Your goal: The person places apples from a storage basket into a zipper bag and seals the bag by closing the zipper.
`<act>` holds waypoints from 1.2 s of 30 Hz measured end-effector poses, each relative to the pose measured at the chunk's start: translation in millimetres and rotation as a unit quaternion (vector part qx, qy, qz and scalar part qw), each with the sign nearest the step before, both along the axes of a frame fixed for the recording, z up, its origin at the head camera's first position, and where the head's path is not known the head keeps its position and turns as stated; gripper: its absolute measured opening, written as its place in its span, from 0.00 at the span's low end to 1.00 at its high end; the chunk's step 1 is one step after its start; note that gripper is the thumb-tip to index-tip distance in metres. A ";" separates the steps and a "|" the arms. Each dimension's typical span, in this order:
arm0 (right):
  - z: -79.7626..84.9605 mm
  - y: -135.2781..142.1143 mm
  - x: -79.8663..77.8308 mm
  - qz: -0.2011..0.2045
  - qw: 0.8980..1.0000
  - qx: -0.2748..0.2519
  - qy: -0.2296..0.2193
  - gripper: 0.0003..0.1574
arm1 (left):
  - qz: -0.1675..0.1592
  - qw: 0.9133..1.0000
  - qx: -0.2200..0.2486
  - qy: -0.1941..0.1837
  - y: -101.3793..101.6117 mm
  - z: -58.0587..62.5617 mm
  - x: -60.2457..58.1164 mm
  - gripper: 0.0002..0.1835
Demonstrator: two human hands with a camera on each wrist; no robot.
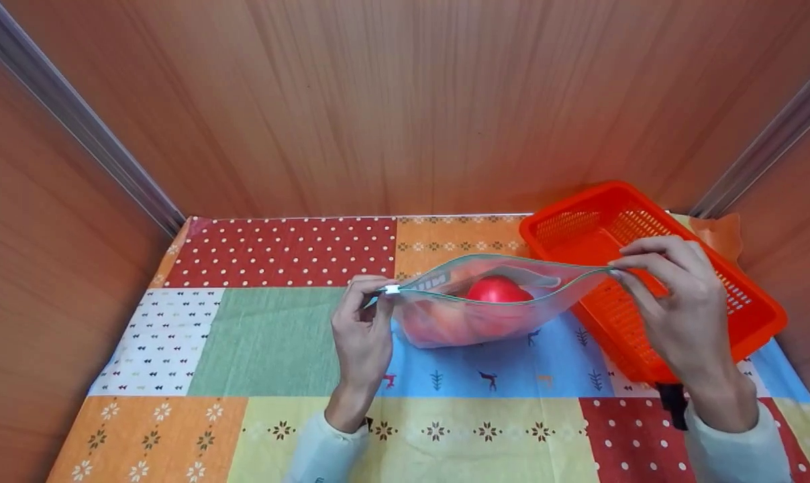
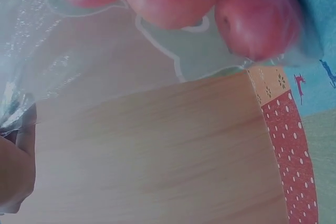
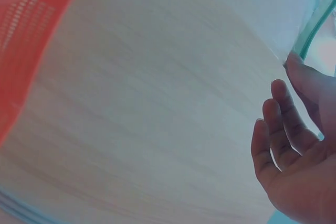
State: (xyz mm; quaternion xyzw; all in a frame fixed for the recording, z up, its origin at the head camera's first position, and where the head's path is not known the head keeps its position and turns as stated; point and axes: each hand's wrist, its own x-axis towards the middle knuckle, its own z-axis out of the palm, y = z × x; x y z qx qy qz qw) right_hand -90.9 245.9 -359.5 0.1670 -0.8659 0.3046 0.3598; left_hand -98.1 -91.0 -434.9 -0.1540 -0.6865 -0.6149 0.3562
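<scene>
A clear zipper bag (image 1: 438, 329) with a green-edged mouth hangs between both hands, its mouth parted. Several red round fruits, apple-like, lie inside; one red fruit (image 1: 498, 290) shows through the opening, and a red fruit (image 2: 257, 19) presses against the plastic in the left wrist view. The left hand (image 1: 364, 332) pinches the bag's left corner, where a white slider (image 1: 392, 289) sits. With thumb and forefinger, the right hand (image 1: 686, 308) pinches the right end of the mouth. In the right wrist view the other fingers (image 3: 281, 129) of that hand are loosely bent.
Behind and under the right hand stands an orange plastic basket (image 1: 599, 235) with perforated walls. A patchwork cloth (image 1: 270, 342) covers the table. Wood-grain panels (image 1: 405, 107) close off the back and both sides.
</scene>
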 end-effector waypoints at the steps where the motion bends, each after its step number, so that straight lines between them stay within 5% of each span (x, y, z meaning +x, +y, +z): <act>1: 0.7 0.3 0.5 0.001 1.000 -0.001 0.001 0.13 | 0.001 1.000 -0.005 0.009 -0.5 -0.5 -0.5 0.04; 7: 5.5 3.2 2.3 0.007 1.000 -0.013 0.000 0.18 | 0.003 0.997 -0.027 0.065 -2.6 -2.2 -4.2 0.18; 13: 9.2 5.5 2.4 0.001 1.000 -0.017 0.001 0.17 | -0.021 0.995 -0.042 0.089 -4.6 2.2 -5.7 0.15; 30: 22.7 5.9 -9.1 -0.010 0.999 0.002 -0.046 0.11 | 0.002 0.994 -0.081 0.067 -5.7 19.6 -4.8 0.19; 36: 22.2 4.7 -15.5 -0.017 0.998 0.003 -0.067 0.10 | 0.000 0.998 -0.055 0.040 -2.3 22.5 -3.2 0.05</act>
